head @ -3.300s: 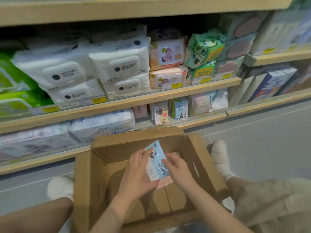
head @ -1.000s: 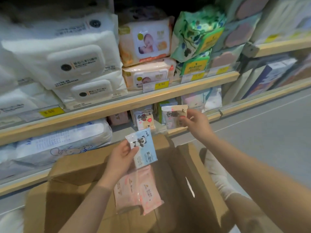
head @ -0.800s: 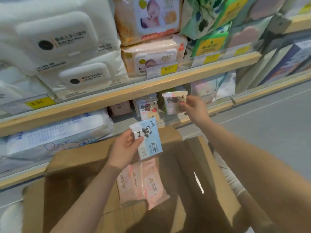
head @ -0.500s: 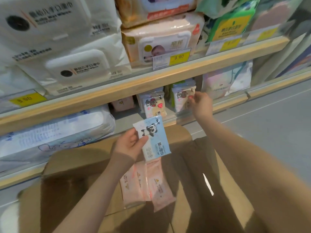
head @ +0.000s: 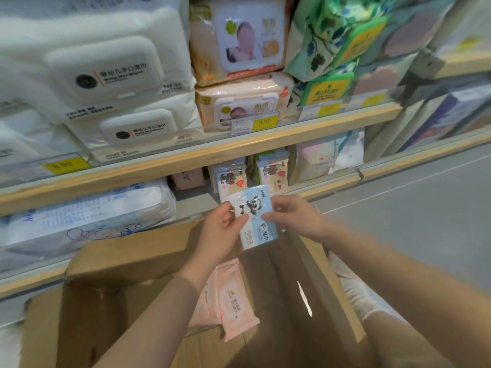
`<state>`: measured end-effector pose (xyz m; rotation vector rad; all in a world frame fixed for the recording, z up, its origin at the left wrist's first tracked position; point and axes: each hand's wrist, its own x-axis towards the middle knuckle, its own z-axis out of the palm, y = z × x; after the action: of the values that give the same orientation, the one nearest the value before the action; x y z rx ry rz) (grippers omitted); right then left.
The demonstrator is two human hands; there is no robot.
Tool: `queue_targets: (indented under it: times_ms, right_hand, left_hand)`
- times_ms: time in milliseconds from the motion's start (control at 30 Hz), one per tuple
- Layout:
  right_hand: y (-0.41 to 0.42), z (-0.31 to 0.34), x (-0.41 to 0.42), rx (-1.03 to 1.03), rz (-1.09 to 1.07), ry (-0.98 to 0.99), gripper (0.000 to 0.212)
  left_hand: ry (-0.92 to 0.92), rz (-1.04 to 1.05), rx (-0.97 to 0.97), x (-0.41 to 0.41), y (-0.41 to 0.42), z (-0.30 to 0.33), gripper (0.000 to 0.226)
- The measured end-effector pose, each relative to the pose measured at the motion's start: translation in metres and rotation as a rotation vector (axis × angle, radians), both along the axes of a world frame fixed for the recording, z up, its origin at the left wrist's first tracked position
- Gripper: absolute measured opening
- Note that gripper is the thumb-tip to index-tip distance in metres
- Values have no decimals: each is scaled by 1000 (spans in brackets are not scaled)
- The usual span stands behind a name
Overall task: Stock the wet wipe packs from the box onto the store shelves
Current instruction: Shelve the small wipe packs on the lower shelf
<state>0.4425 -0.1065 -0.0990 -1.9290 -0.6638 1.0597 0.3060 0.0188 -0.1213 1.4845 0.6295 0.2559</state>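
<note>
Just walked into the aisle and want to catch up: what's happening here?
A person is stocking small wipe packs on a low shelf. Both the left hand and the right hand hold a blue panda wipe pack above the open cardboard box. Pink wipe packs are still in the box. Small bear-print packs already stand on the lower shelf just ahead.

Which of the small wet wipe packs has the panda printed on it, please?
The blue pack pinched between the left hand and right hand; the shelf packs show hearts, and the pink packs hang below it.
</note>
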Motion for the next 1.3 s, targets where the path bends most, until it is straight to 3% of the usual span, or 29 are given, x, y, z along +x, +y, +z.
queue_targets:
  times_ms: [67,167,233,333,600,800,1033,1133,1300]
  right_hand:
    - [-3,2,4,27,-39,-105,15]
    - [-5,6,24,88,-139,-280,10]
    - [-3,3,43,121,-196,-354,10]
    - [7,-15,67,95,-262,-430,14]
    - [37,-71,87,-33,-441,-515,17]
    - [41,-84,85,-103,-544,-554,18]
    - [45,-70,86,-301,-459,-584,26]
    - [36,-60,78,-272,-452,-548,21]
    - [24,-21,23,-93,-448,-554,36]
  left_hand:
    - [79,-43,208,-1,5,-4,32]
    - [328,-292,837,-20,30,-25,70]
    - [430,-483,1040,-35,39,-42,67]
    - [381,-422,1216,-45,38,-64,52]
    - [254,-310,1347,-40,42,-83,43]
    - [279,-341,1326,-40,42,-81,40]
    - [292,-372,1294,-40,43,-80,46]
    - [319,-399,1291,-39,44,-75,48]
    - [322,-383,1363,-53,43,-64,61]
